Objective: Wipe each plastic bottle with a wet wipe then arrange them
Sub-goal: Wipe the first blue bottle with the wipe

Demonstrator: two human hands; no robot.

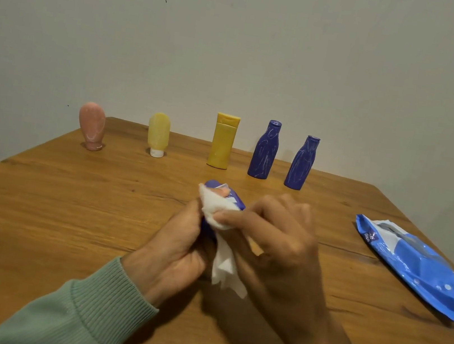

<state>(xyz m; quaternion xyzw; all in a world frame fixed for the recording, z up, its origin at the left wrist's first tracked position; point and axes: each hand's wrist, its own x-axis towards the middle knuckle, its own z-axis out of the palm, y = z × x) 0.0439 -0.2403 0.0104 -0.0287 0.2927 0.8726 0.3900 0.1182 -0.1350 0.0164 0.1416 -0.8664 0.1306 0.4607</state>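
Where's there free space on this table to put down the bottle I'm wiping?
The widest bare tabletop is left of your left hand, in front of the pink bottle and pale yellow tube. Another patch lies between your right hand and the wipes pack. The yellow bottle and two purple bottles stand crowded together.
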